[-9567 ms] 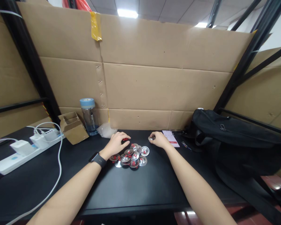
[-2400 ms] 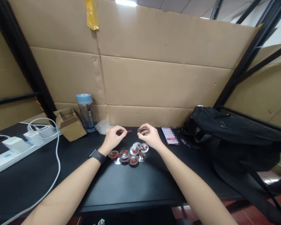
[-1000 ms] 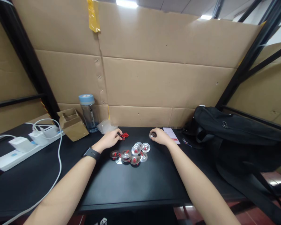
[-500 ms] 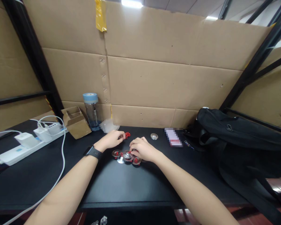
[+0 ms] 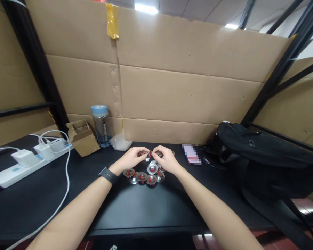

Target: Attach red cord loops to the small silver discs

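My left hand and my right hand are close together above the table, with fingertips pinched. Between them is a small metal finger cymbal, held edge-on, with red cord at its middle. My right fingertips are at its red part. Several more silvery finger cymbals with red loops lie just below my hands, one of them a shiny cymbal and another a duller cymbal. Some cymbals overlap. A dark watch is on my left wrist.
Left, a white power strip carries chargers and a cable. Along the back are an open cardboard box, a blue-lidded bottle, a clear plastic bag and a blurred-out phone. A black backpack lies right.
My left hand has moved right and my right hand up, so they meet at a lifted finger cymbal. More cymbals on the table are now uncovered. The view has shifted slightly.
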A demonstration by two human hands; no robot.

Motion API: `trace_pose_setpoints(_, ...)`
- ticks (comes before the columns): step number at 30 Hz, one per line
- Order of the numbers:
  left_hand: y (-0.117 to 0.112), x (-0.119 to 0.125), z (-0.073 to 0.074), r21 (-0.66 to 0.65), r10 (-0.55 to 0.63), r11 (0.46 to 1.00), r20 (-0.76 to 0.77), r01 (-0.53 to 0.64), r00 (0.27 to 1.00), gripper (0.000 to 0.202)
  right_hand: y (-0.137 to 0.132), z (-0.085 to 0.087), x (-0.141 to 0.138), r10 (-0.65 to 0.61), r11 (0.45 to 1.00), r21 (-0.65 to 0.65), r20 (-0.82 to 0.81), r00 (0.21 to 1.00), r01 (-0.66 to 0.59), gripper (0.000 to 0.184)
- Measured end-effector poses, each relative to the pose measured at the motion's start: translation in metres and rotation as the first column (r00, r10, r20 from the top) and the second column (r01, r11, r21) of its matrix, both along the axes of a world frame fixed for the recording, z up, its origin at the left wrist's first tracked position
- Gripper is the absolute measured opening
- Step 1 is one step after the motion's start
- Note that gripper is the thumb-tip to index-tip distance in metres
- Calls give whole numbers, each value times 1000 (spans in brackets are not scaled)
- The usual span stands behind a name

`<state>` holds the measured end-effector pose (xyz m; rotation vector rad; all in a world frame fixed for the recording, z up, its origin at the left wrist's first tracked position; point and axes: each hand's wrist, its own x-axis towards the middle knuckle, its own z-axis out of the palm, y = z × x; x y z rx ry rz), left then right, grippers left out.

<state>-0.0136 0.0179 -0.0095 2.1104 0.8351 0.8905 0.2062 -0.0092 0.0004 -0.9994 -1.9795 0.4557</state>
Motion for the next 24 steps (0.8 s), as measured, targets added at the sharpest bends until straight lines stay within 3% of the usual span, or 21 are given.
trace_pose_setpoints(6, 3, 7, -10, -145, 44, 989, 193, -16, 980, 23, -3, -7, -6, 63, 979, -174, -213, 975, -102, 17)
trace_pose_setpoints(10, -1, 10, -8, -213, -5, 975, 270, 65, 963, 30, -1, -8, -6, 36, 970, -225, -251, 967, -95, 20)
trace_pose_setpoints(12, -6, 14, -7, -170, -29, 983, 257, 75, 966, 32, -1, -8, -5, 5, 972, -227, -230, 973, -58, 21)
trace_pose_setpoints(17, -16, 27, -6, -28, 133, 991, 272, -130, 953, 22, -1, -6, -5, -72, 960, -280, -236, 969, 4, 24)
trace_pose_setpoints(24, -20, 27, -3, 32, 186, 978, 294, -204, 937, 23, -4, 0, -4, 129, 919, -298, -390, 912, -257, 39)
